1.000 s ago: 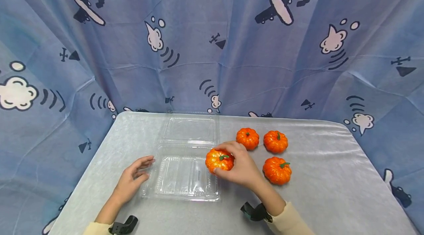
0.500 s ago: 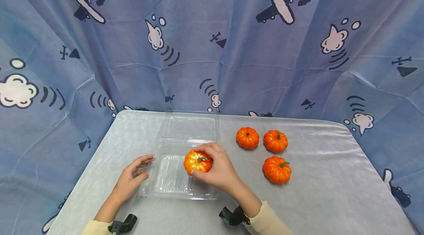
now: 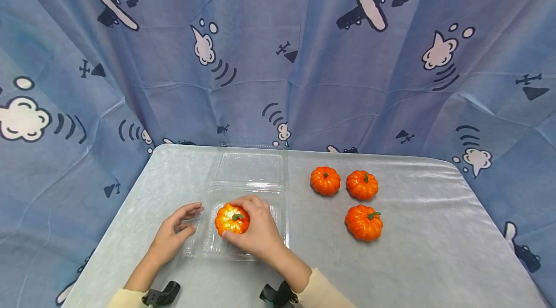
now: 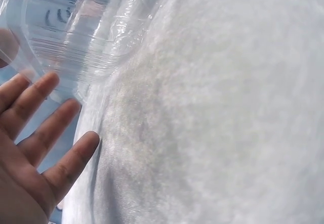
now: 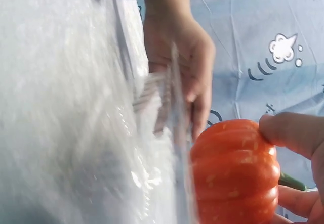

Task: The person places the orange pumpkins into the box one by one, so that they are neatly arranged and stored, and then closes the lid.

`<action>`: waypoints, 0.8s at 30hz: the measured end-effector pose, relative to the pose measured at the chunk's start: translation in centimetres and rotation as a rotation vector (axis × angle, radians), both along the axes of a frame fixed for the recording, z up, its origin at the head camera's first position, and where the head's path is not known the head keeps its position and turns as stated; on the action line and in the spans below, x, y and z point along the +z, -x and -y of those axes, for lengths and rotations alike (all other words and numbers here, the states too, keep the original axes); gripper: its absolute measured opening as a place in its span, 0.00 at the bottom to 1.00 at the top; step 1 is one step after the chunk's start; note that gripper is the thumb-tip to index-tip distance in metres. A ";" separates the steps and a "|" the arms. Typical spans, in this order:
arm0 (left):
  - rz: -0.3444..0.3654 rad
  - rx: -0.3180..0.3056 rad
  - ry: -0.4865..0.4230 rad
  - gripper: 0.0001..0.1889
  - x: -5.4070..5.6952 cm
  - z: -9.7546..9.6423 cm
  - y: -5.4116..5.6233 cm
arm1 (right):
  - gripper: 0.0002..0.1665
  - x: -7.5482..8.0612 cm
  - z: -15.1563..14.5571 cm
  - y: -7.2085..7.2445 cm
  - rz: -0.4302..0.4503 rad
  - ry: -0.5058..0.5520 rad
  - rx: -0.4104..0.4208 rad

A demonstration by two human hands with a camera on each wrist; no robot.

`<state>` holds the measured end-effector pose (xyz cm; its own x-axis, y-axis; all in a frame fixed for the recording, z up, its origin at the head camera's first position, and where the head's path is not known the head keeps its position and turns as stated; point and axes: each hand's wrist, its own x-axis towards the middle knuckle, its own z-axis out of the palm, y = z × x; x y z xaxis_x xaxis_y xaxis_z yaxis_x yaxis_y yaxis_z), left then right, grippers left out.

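My right hand [image 3: 259, 231] grips a small orange pumpkin [image 3: 231, 219] with a green stem, thumb on its near side and fingers on its far side. The pumpkin is over the left part of the base of a clear plastic clamshell box [image 3: 278, 202], whose lid lies folded back. In the right wrist view the ribbed side of the pumpkin [image 5: 235, 171] shows close by the box wall. My left hand [image 3: 171, 235] is at the box's left edge, fingers loosely extended and fingertips right at the rim; the left wrist view shows its spread fingers [image 4: 50, 133] beside the clear plastic.
To the right of the box sit three more orange pumpkins: one at the back [image 3: 325, 181], one beside it [image 3: 362, 185] and one nearer the front [image 3: 364, 223]. A grey cloth covers the table [image 3: 434, 250]. Behind it hangs a blue curtain [image 3: 243, 57] printed with planes.
My right hand has carried the pumpkin leftward from the box's right edge to over the left part of its base. The left hand has stayed in place.
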<state>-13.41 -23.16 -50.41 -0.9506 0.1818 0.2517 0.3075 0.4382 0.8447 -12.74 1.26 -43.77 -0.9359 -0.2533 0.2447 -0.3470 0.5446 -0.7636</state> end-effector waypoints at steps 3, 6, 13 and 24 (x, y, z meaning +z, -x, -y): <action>-0.014 -0.007 -0.004 0.27 -0.1 0.0 0.0 | 0.32 -0.4 0.8 -0.1 0.017 -0.013 0.006; -0.022 -0.017 -0.009 0.27 -0.1 0.1 0.1 | 0.32 -0.7 1.5 -0.1 0.023 -0.020 0.016; -0.032 -0.021 -0.011 0.27 -0.1 0.1 0.0 | 0.31 -1.5 2.4 0.4 0.013 -0.062 0.043; -0.007 -0.015 -0.014 0.27 0.1 0.0 0.0 | 0.31 -2.5 3.0 0.9 -0.019 -0.127 0.082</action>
<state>-13.38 -23.15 -50.29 -0.9459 0.1923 0.2612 0.3200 0.4218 0.8483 -13.67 -1.72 -46.30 -0.9063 -0.3587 0.2234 -0.4082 0.6059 -0.6828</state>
